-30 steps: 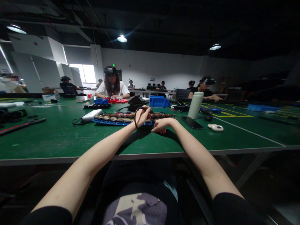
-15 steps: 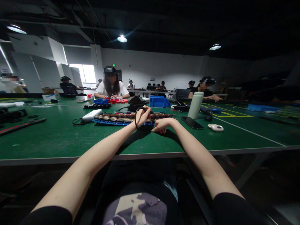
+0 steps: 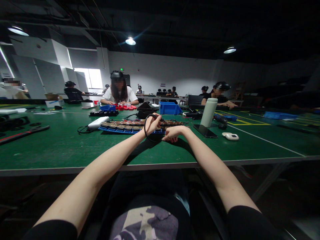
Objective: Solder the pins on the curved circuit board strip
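A long blue rack (image 3: 119,130) carrying rows of thin copper-coloured strips lies crosswise on the green table in front of me. Over its middle, my left hand (image 3: 153,124) is closed on a black cable (image 3: 144,126), which loops down round the wrist. Close by on the right, my right hand (image 3: 173,133) is bent down at the wrist with its fingers curled together, low at the rack's front edge. Whatever those fingertips hold, if anything, is too small to tell. Both hands hide part of the rack.
Right of the rack are a dark phone (image 3: 205,131), a pale green bottle (image 3: 209,112) and a white earbud case (image 3: 230,136). A white box-shaped device (image 3: 98,122) with a cord lies left. Behind stands a blue bin (image 3: 170,108). Across the table, a person (image 3: 119,91) handles red parts.
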`<state>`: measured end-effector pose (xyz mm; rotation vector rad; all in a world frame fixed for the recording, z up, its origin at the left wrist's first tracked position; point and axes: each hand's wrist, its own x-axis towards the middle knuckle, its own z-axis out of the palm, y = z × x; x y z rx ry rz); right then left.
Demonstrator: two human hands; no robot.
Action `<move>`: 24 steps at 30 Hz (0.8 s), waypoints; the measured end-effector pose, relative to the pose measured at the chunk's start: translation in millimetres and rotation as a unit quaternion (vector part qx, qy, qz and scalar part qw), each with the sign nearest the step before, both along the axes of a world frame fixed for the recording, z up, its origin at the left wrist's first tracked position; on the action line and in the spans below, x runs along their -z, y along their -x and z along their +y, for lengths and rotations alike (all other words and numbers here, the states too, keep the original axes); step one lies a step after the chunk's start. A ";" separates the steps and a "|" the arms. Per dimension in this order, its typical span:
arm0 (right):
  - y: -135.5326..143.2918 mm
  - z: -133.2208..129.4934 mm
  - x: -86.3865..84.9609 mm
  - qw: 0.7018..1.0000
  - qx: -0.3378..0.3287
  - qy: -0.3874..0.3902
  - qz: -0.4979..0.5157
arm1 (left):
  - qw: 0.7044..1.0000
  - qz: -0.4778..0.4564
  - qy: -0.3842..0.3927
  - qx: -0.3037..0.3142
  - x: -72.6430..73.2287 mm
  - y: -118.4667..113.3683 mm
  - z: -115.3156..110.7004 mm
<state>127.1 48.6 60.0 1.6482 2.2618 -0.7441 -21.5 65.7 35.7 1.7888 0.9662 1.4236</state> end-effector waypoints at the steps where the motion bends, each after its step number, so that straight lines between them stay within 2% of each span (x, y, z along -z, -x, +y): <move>1: -1.2 0.1 -0.8 1.000 0.003 0.002 0.004 | 1.000 0.004 0.000 -0.002 -0.5 0.1 -0.9; 4: -7.8 0.9 -6.1 0.999 0.015 -0.019 0.027 | 1.000 0.012 -0.001 -0.006 -1.8 0.5 -3.2; 5: -10.5 1.4 -8.4 0.998 0.018 -0.049 0.041 | 1.000 0.016 -0.004 -0.006 -2.2 0.6 -3.6; 7: -15.2 2.9 -12.3 0.985 0.018 -0.155 0.076 | 1.000 0.023 -0.013 -0.009 -2.6 0.9 -4.2; 10: -17.8 6.6 -13.0 0.926 0.029 -0.352 0.135 | 0.998 0.047 -0.040 -0.009 -2.1 1.8 -4.4; 12: -16.6 10.3 -9.7 0.895 0.017 -0.413 0.166 | 0.995 0.072 -0.075 -0.006 -0.2 2.6 -3.7; 15: -13.3 16.4 -2.9 0.880 -0.024 -0.438 0.181 | 0.985 0.101 -0.137 0.018 5.0 3.0 -0.6; 17: -12.1 19.9 0.6 0.870 -0.034 -0.459 0.177 | 0.983 0.100 -0.152 0.033 8.5 1.8 2.4; 24: -16.1 23.0 0.0 0.851 -0.064 -0.486 0.186 | 0.992 0.085 -0.090 0.016 6.4 -4.2 2.1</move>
